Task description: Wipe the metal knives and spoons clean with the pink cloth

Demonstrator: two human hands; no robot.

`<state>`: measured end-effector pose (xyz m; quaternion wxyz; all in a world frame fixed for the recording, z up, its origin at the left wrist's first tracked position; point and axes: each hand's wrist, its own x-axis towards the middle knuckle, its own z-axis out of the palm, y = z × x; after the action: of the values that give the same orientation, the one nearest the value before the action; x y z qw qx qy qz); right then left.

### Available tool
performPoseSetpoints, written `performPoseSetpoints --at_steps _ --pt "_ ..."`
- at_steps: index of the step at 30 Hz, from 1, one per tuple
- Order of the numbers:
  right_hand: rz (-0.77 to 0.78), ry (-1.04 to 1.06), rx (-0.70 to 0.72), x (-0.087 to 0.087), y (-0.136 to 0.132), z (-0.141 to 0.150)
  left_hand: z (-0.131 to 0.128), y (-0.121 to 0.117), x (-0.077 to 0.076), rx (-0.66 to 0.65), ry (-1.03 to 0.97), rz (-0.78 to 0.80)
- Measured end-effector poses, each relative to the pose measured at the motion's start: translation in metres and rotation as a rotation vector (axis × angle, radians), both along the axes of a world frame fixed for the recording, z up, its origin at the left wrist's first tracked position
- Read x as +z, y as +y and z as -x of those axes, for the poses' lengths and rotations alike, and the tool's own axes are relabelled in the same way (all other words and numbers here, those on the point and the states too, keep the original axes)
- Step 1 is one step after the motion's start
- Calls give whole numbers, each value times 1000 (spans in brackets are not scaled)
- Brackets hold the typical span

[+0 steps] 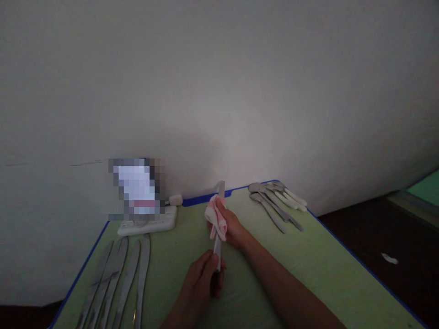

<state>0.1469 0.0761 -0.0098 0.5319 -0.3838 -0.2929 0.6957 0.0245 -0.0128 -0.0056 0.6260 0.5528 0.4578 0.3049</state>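
Observation:
A table knife stands nearly upright over the middle of the green table. My left hand is closed round its handle low down. My right hand is closed on a pink-and-white cloth that is wrapped round the blade; only the blade's tip shows above the cloth.
Several table knives lie side by side at the front left. Several spoons lie at the back right. A white base carrying a blurred-out object stands at the back left against the wall. The blue table edge runs along the right, with dark floor beyond.

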Motion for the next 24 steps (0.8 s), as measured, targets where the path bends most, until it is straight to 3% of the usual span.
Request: performPoseSetpoints --at_steps 10,18,24 --pt "16 53 -83 -3 0 3 -2 1 -4 18 56 -19" --pt "-33 80 -243 -9 9 -3 0 -1 2 2 52 4" --pt "-50 95 -243 -9 11 -6 1 -2 -3 -14 7 9"
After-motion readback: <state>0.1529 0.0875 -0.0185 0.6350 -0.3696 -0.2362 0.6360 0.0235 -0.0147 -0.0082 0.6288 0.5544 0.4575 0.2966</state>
